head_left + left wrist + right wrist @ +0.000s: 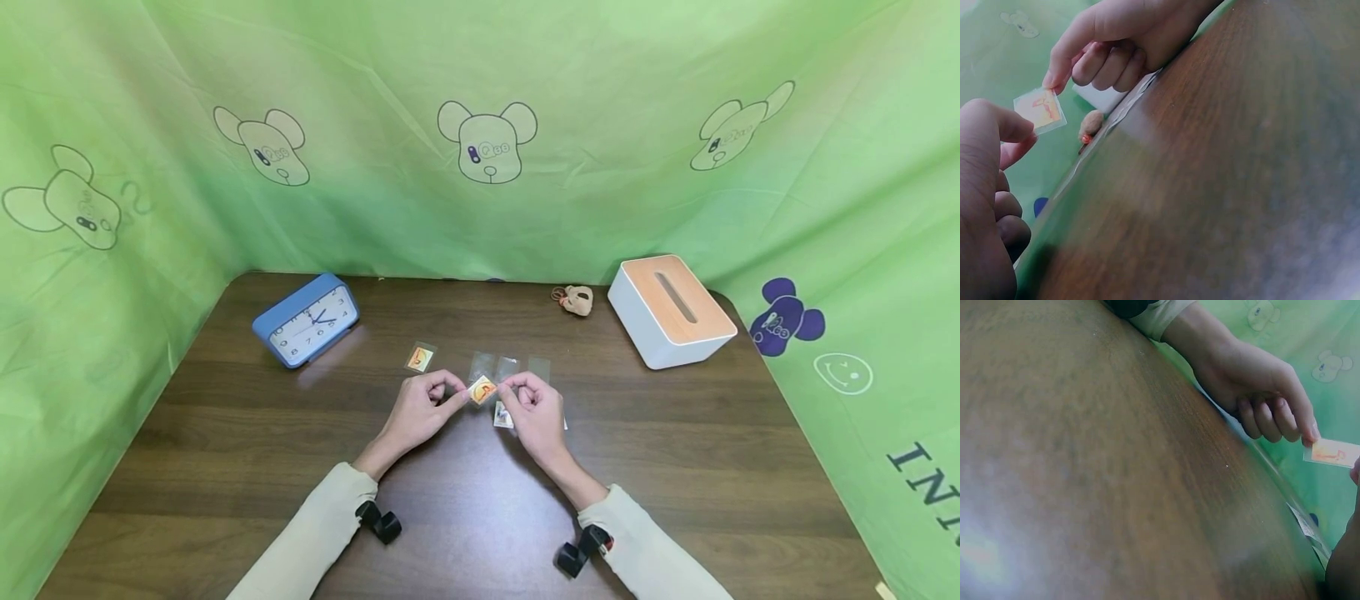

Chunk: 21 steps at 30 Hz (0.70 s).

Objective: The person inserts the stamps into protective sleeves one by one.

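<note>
Between both hands, above the table, is a small yellow-orange stamp [482,390] in a clear plastic sleeve. My left hand [416,410] pinches one edge of the sleeve between thumb and index finger. On the opposite edge, my right hand [538,417] pinches it the same way. In the left wrist view, the sleeved stamp [1038,111] hangs tilted between the fingertips, and the other fingers are curled in. Partly covered by the right hand lies a stamp [503,414] with a white border. Another yellow-orange stamp [420,359] in a clear sleeve lies beyond the left hand.
Just beyond the hands lie clear sleeves [538,368]. A blue alarm clock [307,321] stands at the back left. At the back right are a white tissue box [671,312] with a wooden lid and a small beige trinket [577,300]. Green cloth [375,208] hangs behind the table.
</note>
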Each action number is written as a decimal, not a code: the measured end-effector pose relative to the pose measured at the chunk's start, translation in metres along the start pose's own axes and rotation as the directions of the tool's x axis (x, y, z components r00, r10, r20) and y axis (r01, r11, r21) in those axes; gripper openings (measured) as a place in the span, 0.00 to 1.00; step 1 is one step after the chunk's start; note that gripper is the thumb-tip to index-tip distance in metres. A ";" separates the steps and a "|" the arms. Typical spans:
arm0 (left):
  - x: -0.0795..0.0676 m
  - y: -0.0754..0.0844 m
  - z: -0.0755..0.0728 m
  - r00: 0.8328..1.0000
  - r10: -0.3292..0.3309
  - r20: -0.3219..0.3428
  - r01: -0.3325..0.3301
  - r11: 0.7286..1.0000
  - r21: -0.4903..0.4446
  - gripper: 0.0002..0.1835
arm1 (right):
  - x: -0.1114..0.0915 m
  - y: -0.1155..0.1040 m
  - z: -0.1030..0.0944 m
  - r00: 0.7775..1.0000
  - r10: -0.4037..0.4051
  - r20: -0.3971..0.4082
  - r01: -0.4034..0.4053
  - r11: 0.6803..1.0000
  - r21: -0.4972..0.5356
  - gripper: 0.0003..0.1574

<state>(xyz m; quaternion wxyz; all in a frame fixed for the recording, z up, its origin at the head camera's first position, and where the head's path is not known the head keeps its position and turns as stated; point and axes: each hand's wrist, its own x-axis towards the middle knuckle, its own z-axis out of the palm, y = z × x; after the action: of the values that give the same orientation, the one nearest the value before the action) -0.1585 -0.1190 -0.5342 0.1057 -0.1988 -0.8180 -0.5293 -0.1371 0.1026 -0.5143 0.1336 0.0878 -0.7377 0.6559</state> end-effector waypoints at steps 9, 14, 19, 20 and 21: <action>0.005 0.004 -0.008 0.996 -0.051 -0.076 0.054 0.998 0.045 0.05 | 0.001 0.001 -0.001 0.997 -0.001 -0.072 -0.001 1.000 -0.025 0.02; 0.006 0.007 -0.012 0.967 -0.101 -0.234 0.137 0.981 0.141 0.05 | 0.001 0.001 0.000 0.997 -0.001 -0.079 -0.001 1.000 -0.025 0.03; 0.007 0.007 -0.013 0.927 -0.141 -0.347 0.237 0.938 0.252 0.04 | 0.001 -0.001 0.000 0.997 -0.003 -0.078 0.001 1.000 -0.024 0.02; 0.007 0.009 -0.013 0.923 -0.159 -0.351 0.261 0.929 0.264 0.04 | 0.001 -0.001 0.000 0.997 -0.001 -0.077 -0.001 1.000 -0.025 0.02; 0.007 0.011 -0.014 0.919 -0.175 -0.353 0.281 0.919 0.276 0.04 | 0.001 -0.001 0.000 0.997 0.000 -0.075 -0.002 1.000 -0.026 0.02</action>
<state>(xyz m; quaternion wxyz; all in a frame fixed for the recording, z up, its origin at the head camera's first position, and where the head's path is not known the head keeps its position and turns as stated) -0.1607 -0.1262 -0.5170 0.2052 0.0079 -0.8826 -0.4229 -0.1375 0.1028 -0.5131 0.1619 0.0610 -0.7406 0.6493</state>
